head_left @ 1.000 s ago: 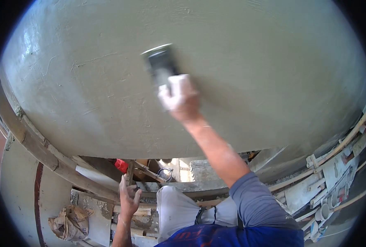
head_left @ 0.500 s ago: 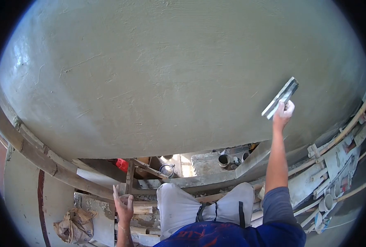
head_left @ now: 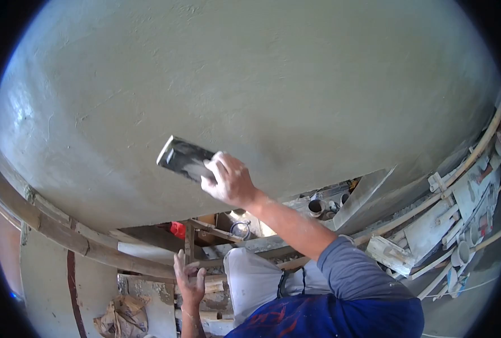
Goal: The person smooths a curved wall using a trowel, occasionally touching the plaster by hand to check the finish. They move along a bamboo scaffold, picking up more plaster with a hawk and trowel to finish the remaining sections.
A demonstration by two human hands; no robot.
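Note:
My right hand [head_left: 229, 180] grips a steel trowel [head_left: 181, 158] and presses its blade flat against the wet grey plastered wall [head_left: 262, 84], low on the wall and left of centre. The trowel blade points up and left from my fingers. My left hand [head_left: 189, 280] is lower down, its fingers wrapped over a wooden scaffold pole [head_left: 202, 265] near my knee. I wear light trousers and a blue top with a grey sleeve.
A long wooden beam [head_left: 59, 234] runs along the wall's lower left edge. Below are a red object [head_left: 177, 229], a crumpled cement bag [head_left: 123, 318], pipe ends [head_left: 317, 207] and bamboo poles with planks [head_left: 448, 197] at the right.
My right hand swept the trowel from the wall's centre to the far right, then back down to the lower left of centre. The left hand stayed on the scaffold wood.

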